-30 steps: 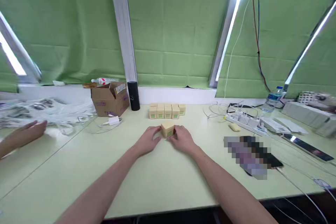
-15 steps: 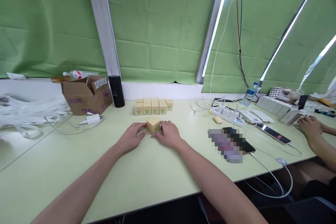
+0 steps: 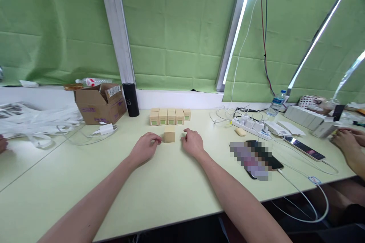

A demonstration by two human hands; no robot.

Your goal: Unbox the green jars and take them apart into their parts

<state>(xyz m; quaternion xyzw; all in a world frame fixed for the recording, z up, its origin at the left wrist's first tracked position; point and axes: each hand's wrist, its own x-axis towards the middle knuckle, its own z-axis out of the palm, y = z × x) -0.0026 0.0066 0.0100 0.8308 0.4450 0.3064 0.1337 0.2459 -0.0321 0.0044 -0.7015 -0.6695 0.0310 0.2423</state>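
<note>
A small tan cardboard box (image 3: 169, 134) stands by itself on the table between my hands, a plain face turned toward me. My left hand (image 3: 146, 146) rests just left of it, fingers loosely bent and holding nothing; whether a fingertip touches the box I cannot tell. Right of the box, with a visible gap, my right hand (image 3: 193, 142) lies on the table, its fingers curved and apart, holding nothing. Behind, a block of several similar small boxes (image 3: 171, 117) stands in two rows, green labels on the front faces.
At left are an open carton (image 3: 99, 106), a black cylinder (image 3: 130, 100), a white charger (image 3: 103, 129) and white strips (image 3: 40, 121). To the right lie a power strip (image 3: 251, 126), phones (image 3: 265, 155) and cables. Another person's hands (image 3: 346, 140) are at far right.
The single box has been turned, so its labelled face no longer shows and a plain face points at me. Both hands have let go, the right one moving away rightward. The view has shifted slightly.
</note>
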